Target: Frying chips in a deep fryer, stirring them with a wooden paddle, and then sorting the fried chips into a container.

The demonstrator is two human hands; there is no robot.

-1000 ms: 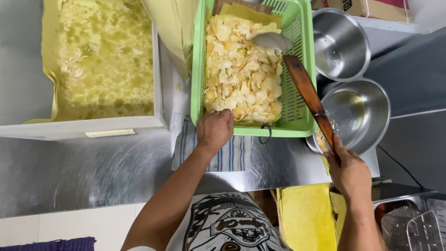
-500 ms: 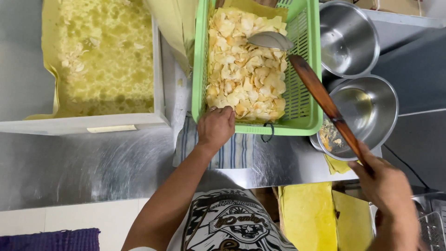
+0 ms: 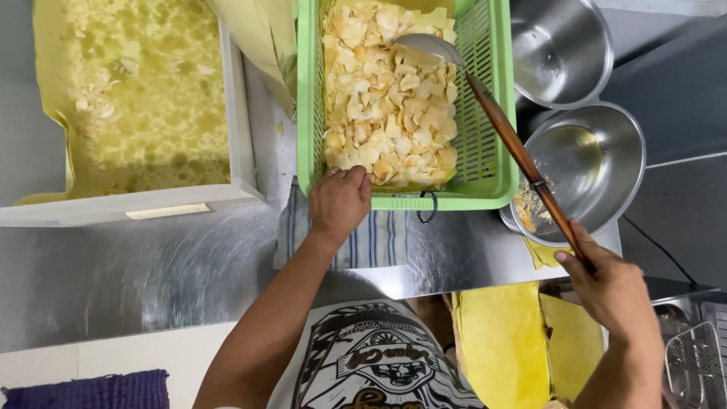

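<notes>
Fingers of left hand (image 3: pixel 339 203) curled over green basket (image 3: pixel 500 129) rim; right hand (image 3: pixel 609 288) wrapping ladle handle (image 3: pixel 522 155), steel bowls (image 3: pixel 598 170) beside

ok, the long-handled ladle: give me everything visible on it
The ladle has a shallow, grey metal bowl and a long, straight, reddish-brown handle that looks wooden, with a dark band partway along. It lies slanted: the bowl rests on the pale chips at the far end of the green slotted basket, and the handle crosses the basket's right rim and passes over the nearer steel bowl. The right hand grips the handle's end.
</notes>
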